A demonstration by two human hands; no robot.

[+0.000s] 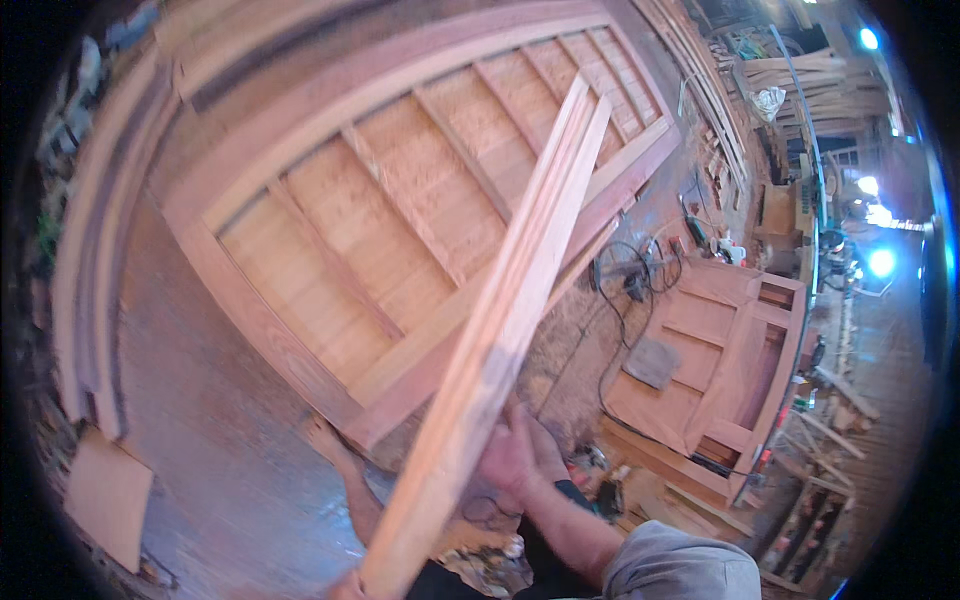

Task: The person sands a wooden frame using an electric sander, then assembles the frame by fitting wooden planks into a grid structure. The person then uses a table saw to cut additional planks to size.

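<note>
A long, pale wooden moulding (490, 345) with grooves along its length slants from the lower edge up over a large wooden panel frame. My right hand (512, 458) grips it on the right side below its middle, the fingers partly hidden behind the wood. At the near end my left hand (348, 586) is closed on it, mostly cut off by the lower edge. The moulding's far end hangs in front of the panel frame (290, 345), which has several crossbars over thin boards. Whether the two touch I cannot tell.
A smaller wooden frame (715, 400) lies at the right, with a flat grey block (652, 362) on it. A black cable (605, 340) loops beside it. Long planks (95, 240) stand at the left above a loose board (108, 500). A bare foot (328, 437) rests near the panel's corner.
</note>
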